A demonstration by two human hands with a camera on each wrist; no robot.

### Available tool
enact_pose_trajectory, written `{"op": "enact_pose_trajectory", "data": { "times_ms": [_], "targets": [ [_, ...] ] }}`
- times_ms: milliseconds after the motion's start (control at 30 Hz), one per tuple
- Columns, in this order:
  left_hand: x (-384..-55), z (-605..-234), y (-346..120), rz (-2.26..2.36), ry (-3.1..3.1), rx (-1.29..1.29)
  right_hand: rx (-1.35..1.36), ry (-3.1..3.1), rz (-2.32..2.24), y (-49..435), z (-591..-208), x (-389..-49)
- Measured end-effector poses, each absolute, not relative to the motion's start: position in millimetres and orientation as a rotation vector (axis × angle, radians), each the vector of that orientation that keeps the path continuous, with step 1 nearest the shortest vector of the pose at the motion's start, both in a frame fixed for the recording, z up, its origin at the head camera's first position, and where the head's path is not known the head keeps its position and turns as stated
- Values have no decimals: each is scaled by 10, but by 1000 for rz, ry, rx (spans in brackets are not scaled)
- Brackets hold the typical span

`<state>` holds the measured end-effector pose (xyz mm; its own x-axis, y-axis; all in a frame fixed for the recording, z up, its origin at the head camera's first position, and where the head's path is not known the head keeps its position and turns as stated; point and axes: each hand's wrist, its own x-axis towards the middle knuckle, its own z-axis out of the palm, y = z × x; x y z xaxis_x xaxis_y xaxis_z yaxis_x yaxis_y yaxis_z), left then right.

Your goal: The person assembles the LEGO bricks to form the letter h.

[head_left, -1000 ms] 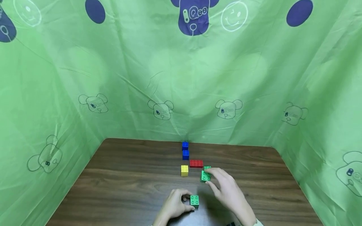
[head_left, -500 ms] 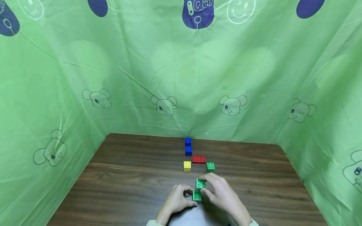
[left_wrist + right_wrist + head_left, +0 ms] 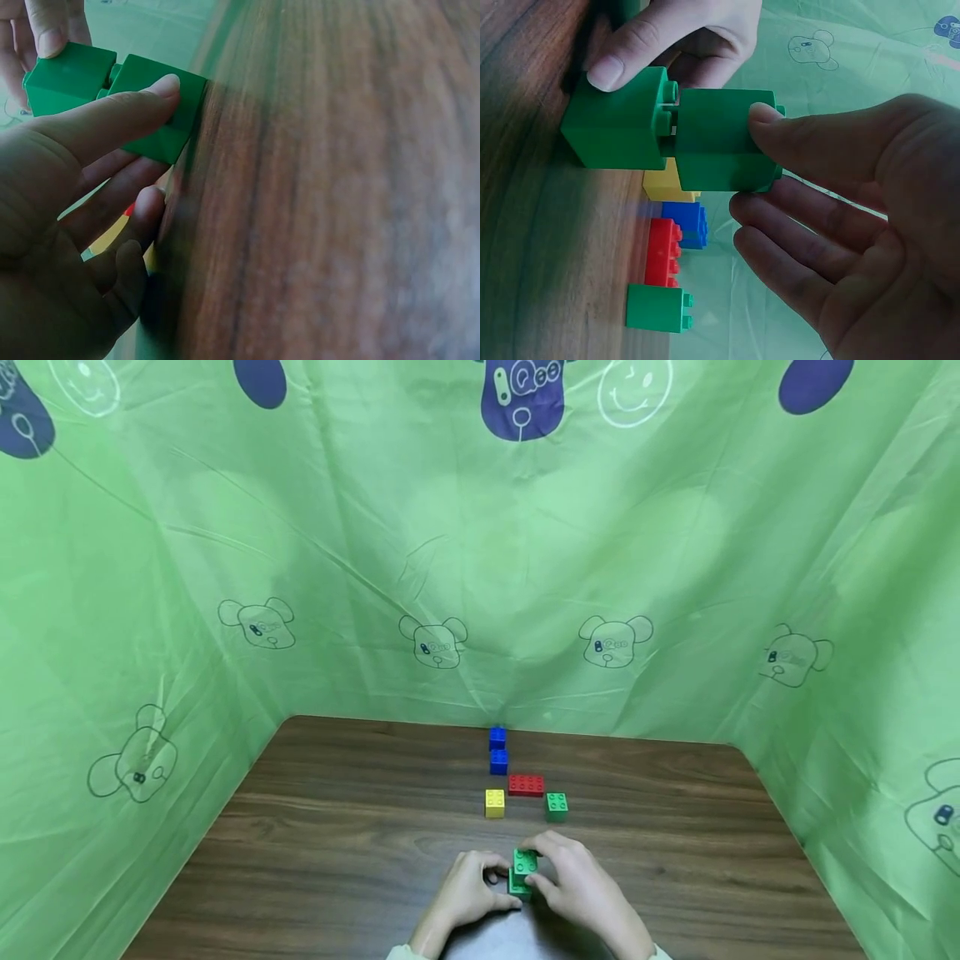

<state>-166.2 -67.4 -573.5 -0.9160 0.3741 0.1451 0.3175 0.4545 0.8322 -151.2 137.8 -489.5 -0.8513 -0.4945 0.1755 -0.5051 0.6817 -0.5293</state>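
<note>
Wood-grained worktop [image 3: 360, 827] — on it, a yellow brick [image 3: 494, 804], a red brick [image 3: 526, 787] and a lone green brick [image 3: 557, 808], with two blue bricks [image 3: 498, 763] near the far edge — backed by printed green cloth [image 3: 337, 518].

Your right hand [image 3: 583, 887] has come nearer you since one second ago, bringing upper green block [image 3: 718, 139] away from far green block [image 3: 556, 807], now in full view. Half second ago your carried block hung just beyond lower green block [image 3: 615, 124]; now right above its studs, slight gap between.
</note>
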Motion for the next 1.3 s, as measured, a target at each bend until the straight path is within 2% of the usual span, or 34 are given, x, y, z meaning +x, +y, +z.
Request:
{"op": "enact_pose_trajectory", "data": {
  "times_ms": [1033,1300],
  "targets": [
    [-1651,-5720,-670,1462,2610,566,860,-2909,817,1327,-4896,-1485],
    [-1663,-5729,-679,1468,2630,618,877,-2879,808,1328,-4887,-1477]
  ]
}}
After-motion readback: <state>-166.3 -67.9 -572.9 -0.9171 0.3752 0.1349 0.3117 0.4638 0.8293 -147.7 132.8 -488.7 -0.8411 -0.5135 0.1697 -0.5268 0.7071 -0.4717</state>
